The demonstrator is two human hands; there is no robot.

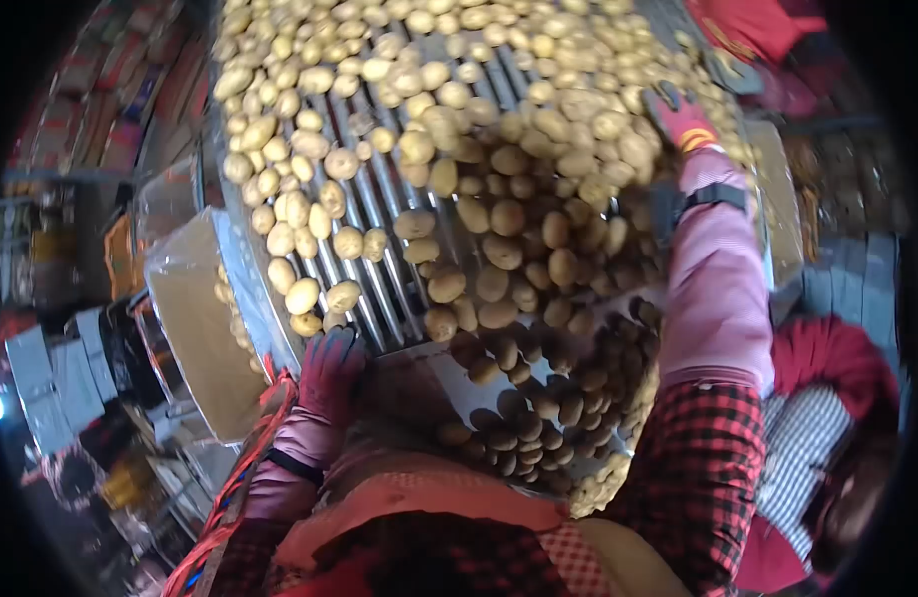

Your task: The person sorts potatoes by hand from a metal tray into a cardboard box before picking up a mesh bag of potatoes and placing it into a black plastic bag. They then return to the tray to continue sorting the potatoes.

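The potatoes [499,219] cover a roller conveyor [379,209] of parallel metal bars ahead of me, piled thickest at centre and right. My right hand [681,117], in a red glove, reaches far across the pile and rests on the potatoes at the right edge; I cannot tell whether its fingers are spread or curled. My left hand [329,373], also gloved, sits at the near edge of the conveyor, fingers curled loosely, just below a few potatoes. A side chute [195,318] lies left of the conveyor.
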